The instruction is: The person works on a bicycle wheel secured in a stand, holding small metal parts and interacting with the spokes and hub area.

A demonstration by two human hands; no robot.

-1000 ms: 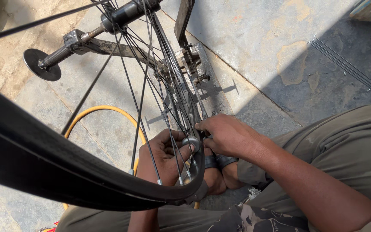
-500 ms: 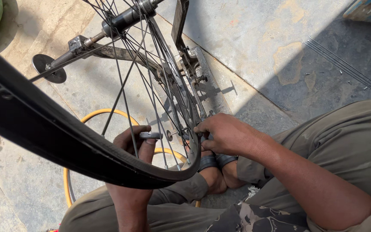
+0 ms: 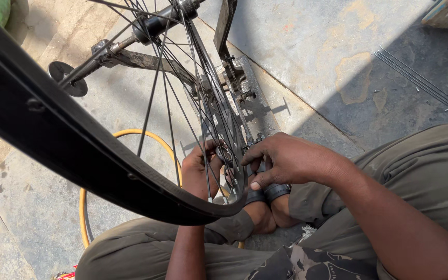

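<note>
Down at rim bottom, left hand (image 3: 200, 168) behind spokes (image 3: 203, 109), fingers curled on small metal tool (image 3: 227, 154) at a spoke end. Right hand (image 3: 286, 158) half-closed, pinching rim (image 3: 79, 150) edge, likely steadying. Wheel mounted upright in stand (image 3: 130, 57).

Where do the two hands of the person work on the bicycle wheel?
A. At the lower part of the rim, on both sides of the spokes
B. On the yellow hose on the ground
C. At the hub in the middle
A: the left hand and the right hand sit on either side of the spokes, low on the rim.
</note>
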